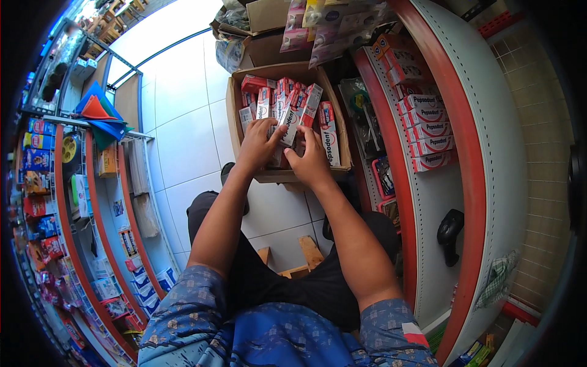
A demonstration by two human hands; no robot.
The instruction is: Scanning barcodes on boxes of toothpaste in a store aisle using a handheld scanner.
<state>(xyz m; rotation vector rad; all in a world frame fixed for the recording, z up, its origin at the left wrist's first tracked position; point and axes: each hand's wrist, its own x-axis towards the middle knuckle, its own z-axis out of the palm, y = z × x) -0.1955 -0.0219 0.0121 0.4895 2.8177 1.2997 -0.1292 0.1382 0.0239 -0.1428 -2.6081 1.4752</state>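
Note:
An open cardboard box [233, 98] stands before me, holding several red and white Pepsodent toothpaste cartons. My left hand [259, 144] is inside its near left part, fingers curled over the cartons. The left thumb lies against the lower left side of a tilted toothpaste carton [290, 117]. On that carton's other side is my right hand [311, 155], thumb and fingers spread around its lower end. Whether either hand bears its weight cannot be told. Another toothpaste carton [329, 137] leans upright at the box's right wall.
To the right, a red-edged shelf [435, 192] carries a stack of toothpaste cartons [429, 133] and a black handheld scanner [450, 236]. Hanging packets [330, 27] overhang the box's far side. A wooden stool [312, 252] is between my legs. Stocked racks [91, 206] stand left.

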